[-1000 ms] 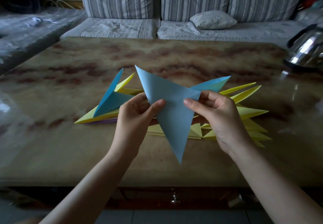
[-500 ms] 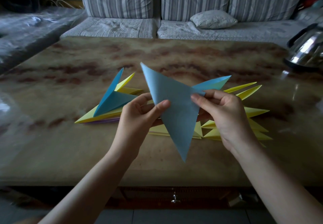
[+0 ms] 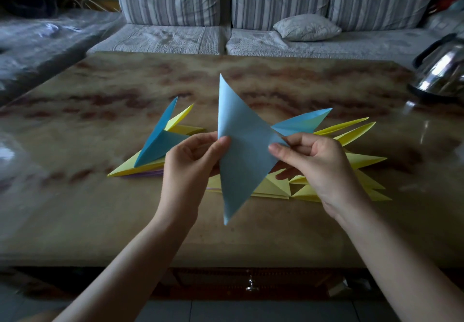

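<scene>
Here, two hands [image 3: 185, 168] [image 3: 319, 168] pinch one blue sheet [image 3: 243, 161]

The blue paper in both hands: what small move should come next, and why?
Probably the right hand should fold the projecting flap over and crease it. The blue paper hangs above the table, pinched at its left edge by the left hand and at its right corner by the right hand; that flap stands open.

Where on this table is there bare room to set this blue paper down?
The blue paper fits on the near strip of table between its front edge and the yellow folded pieces, left of the blue folded piece, or across the far half toward the sofa. Crowded: the middle among those pieces, the far right corner by the kettle.
</scene>
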A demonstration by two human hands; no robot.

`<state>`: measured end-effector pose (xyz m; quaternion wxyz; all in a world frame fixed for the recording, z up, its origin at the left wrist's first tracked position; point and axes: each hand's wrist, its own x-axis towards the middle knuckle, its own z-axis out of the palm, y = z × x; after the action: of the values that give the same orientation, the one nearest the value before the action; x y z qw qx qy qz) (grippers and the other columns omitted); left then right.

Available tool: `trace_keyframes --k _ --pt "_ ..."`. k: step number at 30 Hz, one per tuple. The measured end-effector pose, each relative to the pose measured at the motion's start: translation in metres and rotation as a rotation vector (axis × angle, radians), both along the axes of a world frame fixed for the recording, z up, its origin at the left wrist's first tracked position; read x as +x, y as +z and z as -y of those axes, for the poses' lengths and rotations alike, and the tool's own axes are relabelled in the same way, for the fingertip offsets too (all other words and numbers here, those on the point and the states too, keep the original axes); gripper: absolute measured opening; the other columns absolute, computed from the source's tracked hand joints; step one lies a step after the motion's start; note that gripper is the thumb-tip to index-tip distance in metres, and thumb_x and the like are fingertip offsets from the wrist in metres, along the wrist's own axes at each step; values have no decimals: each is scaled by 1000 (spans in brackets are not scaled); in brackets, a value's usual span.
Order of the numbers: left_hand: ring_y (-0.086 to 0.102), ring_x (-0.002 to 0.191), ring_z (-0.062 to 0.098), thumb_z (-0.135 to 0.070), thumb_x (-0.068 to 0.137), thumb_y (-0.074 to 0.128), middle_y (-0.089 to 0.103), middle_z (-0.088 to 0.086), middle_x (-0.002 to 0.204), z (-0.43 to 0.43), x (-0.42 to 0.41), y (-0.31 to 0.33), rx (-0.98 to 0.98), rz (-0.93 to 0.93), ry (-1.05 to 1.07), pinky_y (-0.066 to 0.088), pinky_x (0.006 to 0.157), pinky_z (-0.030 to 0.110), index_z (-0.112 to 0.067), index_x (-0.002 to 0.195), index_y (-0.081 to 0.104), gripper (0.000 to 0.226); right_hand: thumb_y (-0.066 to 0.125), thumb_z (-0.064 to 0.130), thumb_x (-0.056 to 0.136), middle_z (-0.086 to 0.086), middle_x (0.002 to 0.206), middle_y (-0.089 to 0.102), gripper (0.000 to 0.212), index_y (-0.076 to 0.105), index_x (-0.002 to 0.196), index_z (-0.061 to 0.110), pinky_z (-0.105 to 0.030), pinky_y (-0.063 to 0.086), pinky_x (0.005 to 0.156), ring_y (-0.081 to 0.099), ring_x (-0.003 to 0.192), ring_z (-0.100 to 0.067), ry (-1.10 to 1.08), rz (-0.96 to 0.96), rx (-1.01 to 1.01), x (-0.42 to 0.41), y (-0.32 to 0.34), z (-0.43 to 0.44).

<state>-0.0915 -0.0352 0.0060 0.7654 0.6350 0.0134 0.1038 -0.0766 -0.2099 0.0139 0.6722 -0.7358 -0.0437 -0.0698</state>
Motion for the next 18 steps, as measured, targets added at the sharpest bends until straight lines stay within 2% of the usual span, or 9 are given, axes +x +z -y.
trace_keyframes --k 3,6,7,9,11,13,15,18 --pt "70 79 11 -17 83 66 75 1 82 -3 1 -2 31 -19 42 57 67 22 -6 94 70 16 71 6 79 3 62 71 3 69 79 8 -12 50 54 66 56 -5 102 -24 -53 -3 2 0" --pt "67 77 13 -22 83 67 74 4 84 -3 1 -2 12 -60 38 54 66 23 -11 89 73 14 70 6 80 4 61 71 4 68 78 9 -13 49 53 66 55 -5 141 -27 -89 -3 3 0" --pt "66 76 12 -22 82 67 73 3 83 -3 1 -2 1 -74 39 53 65 22 -12 87 73 12 71 7 79 3 63 72 3 68 80 8 -15 51 54 66 56 -6 146 -42 -101 -2 1 0" --pt "65 74 8 -21 79 70 73 -2 77 -4 2 0 13 -78 58 52 65 22 -15 82 73 7 76 12 75 1 77 73 20 67 91 6 -26 54 60 68 67 -11 86 -45 -116 0 -3 -1" --pt "66 74 4 -21 76 73 74 -6 76 -6 3 2 114 -44 69 52 69 22 -19 82 74 6 82 24 70 5 101 68 43 61 106 12 -31 54 76 66 87 -13 -58 106 -196 2 -2 0" --pt "64 67 -4 -20 73 76 73 -14 69 -5 2 4 277 6 48 50 67 16 -26 76 73 8 77 35 71 5 122 57 56 55 119 16 -26 46 93 56 109 -9 -149 391 -382 2 6 3" --pt "60 59 -11 -18 72 78 68 -21 61 -3 1 5 422 15 -5 47 62 7 -31 71 71 14 71 36 77 -2 133 50 57 53 126 13 -28 34 105 46 124 -15 -142 630 -584 4 15 5" --pt "57 57 -15 -18 72 78 65 -24 57 0 1 5 610 9 -129 40 60 2 -26 76 74 10 62 43 79 3 130 55 45 63 118 20 -30 25 104 39 119 -17 -78 722 -849 5 17 1"
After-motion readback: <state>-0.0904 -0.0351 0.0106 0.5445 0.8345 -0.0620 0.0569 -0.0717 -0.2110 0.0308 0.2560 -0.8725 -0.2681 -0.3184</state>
